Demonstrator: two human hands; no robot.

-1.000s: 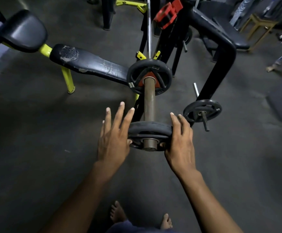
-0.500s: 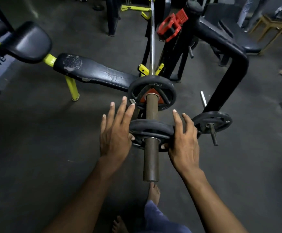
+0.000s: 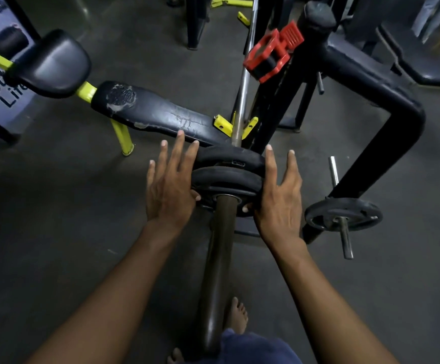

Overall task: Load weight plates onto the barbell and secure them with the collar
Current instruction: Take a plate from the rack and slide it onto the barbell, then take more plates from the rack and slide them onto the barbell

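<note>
A dark grey floor [image 3: 56, 232] carries the yellow-legged padded bench [image 3: 156, 114], the black rack frame [image 3: 387, 143] and the person's bare foot [image 3: 237, 315] near the bottom edge

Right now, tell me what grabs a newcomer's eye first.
Centre frame, the left hand and right hand press the near weight plate along the barbell sleeve against the far plate. Above, the red collar sits unused on the black rack.

Occlusions — head view
Far plate [image 3: 229, 156] mostly hidden behind near plate [image 3: 226, 181]; barbell [image 3: 219, 271] sleeve end cut off by shorts [image 3: 255, 348] — both palms unseen.
</note>
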